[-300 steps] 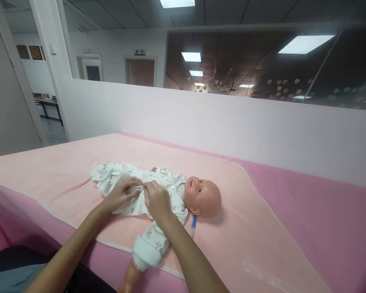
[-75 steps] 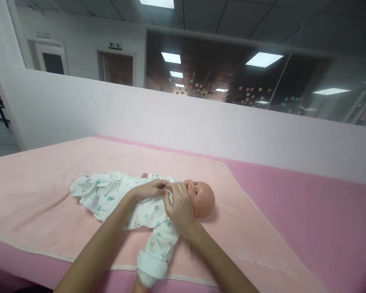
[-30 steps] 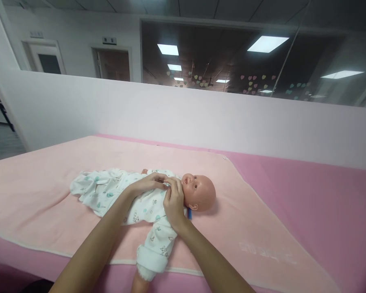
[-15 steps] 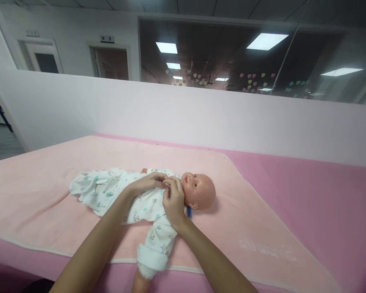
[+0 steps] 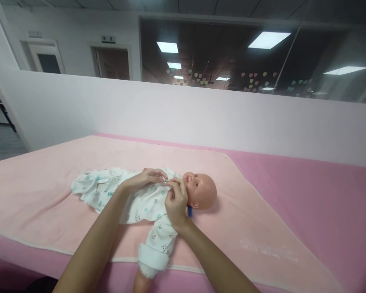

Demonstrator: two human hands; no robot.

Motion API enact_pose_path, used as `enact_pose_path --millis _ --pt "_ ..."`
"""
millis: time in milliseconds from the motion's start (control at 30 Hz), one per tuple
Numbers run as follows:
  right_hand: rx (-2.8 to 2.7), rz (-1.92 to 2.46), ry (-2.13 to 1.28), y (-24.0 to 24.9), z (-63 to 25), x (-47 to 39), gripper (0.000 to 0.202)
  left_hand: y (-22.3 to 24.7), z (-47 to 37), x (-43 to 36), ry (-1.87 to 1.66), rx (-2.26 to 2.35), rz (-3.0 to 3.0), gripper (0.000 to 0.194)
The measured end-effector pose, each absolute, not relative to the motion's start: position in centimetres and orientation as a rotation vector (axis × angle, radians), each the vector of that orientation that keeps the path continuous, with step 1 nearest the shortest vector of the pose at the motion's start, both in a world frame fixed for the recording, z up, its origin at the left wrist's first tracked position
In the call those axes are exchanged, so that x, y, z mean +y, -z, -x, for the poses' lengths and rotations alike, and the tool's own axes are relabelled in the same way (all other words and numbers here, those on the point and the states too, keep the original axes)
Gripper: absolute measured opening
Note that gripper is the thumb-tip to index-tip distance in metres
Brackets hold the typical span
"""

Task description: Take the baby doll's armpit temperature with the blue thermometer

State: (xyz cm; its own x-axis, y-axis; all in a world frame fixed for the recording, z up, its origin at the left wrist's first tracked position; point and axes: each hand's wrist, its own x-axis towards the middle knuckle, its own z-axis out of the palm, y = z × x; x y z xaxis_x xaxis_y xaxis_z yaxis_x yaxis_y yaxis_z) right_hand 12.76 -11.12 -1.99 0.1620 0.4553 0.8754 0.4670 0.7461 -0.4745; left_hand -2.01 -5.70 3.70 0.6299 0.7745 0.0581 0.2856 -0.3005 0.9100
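Observation:
A baby doll (image 5: 205, 191) lies on its back, head to the right, dressed in a white romper (image 5: 144, 205) with green and grey prints. At the upper chest, just below the doll's chin, both of my hands come together. My left hand (image 5: 149, 178) has its fingers curled in a pinch on the romper's cloth near the collar. Right beside the doll's face, my right hand (image 5: 177, 201) is closed, thumb and fingers pinching the romper's neck edge. The exact bit of cloth between the fingertips is hidden. A small blue piece (image 5: 190, 211) shows under the doll's neck.
Beneath the doll a peach blanket (image 5: 256, 219) is spread over a pink padded surface (image 5: 332, 195). A white low wall (image 5: 201, 114) runs along the back, with a dark window (image 5: 225, 57) above it. The doll's near arm reaches the front edge.
My left hand has drawn slightly to the left and my right hand slightly to the right, so a small gap shows between their fingertips. The doll lies as before.

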Motion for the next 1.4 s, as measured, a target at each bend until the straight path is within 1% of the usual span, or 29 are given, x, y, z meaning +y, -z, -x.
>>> enact_pose_path --millis 167,300,400,500,600,867,1033,1233,1400 --pt "-1.473 0.744 0.015 1.8 -12.9 -11.6 0.036 -4.1 3.5 -5.7 -0.479 0.663 -1.886 0.028" --pt "-1.599 0.761 -0.024 2.0 -13.0 -11.5 0.039 -3.8 4.4 -5.4 -0.378 0.674 -1.926 0.037" --pt "-1.661 0.815 -0.019 1.9 -13.0 -11.3 0.029 -3.5 4.9 -5.2 -0.392 0.660 -1.924 0.042" --pt "-1.712 0.898 0.021 1.7 -12.8 -11.3 0.017 -3.5 5.0 -5.1 -0.434 0.656 -1.934 0.040" --pt "-1.748 0.916 0.087 1.9 -12.7 -11.2 0.012 -3.6 5.0 -5.2 -0.415 0.685 -1.952 0.038" --pt "-1.767 0.786 0.193 2.1 -12.7 -11.3 0.013 -3.4 4.5 -5.3 -0.424 0.701 -1.932 0.037" --pt "-1.697 0.769 0.189 2.2 -12.6 -11.3 0.014 -2.9 4.1 -5.4 -0.482 0.678 -1.885 0.036" --pt "-1.621 0.744 0.170 2.3 -12.5 -11.2 0.017 -1.7 4.5 -5.5 -0.649 0.602 -1.841 0.021" --pt "-1.615 0.741 0.162 2.4 -12.5 -11.1 0.016 -1.0 4.9 -5.3 -0.779 0.581 -1.737 0.021"
